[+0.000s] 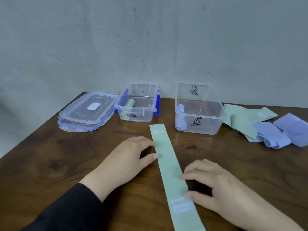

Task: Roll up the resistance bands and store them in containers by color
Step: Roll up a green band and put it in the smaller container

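A long green resistance band marked "30 LB" lies flat on the wooden table, running from the centre toward me. My left hand rests at its left edge, fingertips touching the band. My right hand touches its right edge lower down, fingers relaxed. Behind the band stand two clear containers without lids. The left container holds rolled green bands. The right container holds rolled blue bands. Loose green bands and blue bands lie in a pile at the far right.
Two clear lids with blue clips are stacked at the back left of the table. A grey wall rises directly behind the containers. The table's left edge slants away at the left.
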